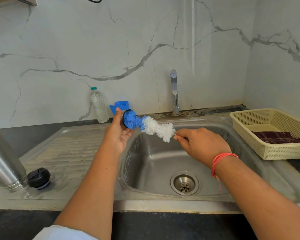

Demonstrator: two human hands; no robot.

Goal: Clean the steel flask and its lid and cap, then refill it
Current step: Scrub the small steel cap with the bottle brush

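One brush (149,126) (blue-white) inside cap (123,116)

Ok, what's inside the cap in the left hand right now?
The blue tip of the brush fills the cap held by the left hand; the right hand grips the handle. Bristles hide the cap's inner wall and bottom.

A white marble-look wall (76,40) with grey veins runs across the far side and meets a matching side wall (275,66) at the right corner. A stainless steel sink (163,203) sits in a dark countertop (145,226), with its ribbed drainboard (68,149) on the left and a chrome tap (174,90) at the far rim. A cream perforated basket (249,146) stands to the right. The light is soft and even.
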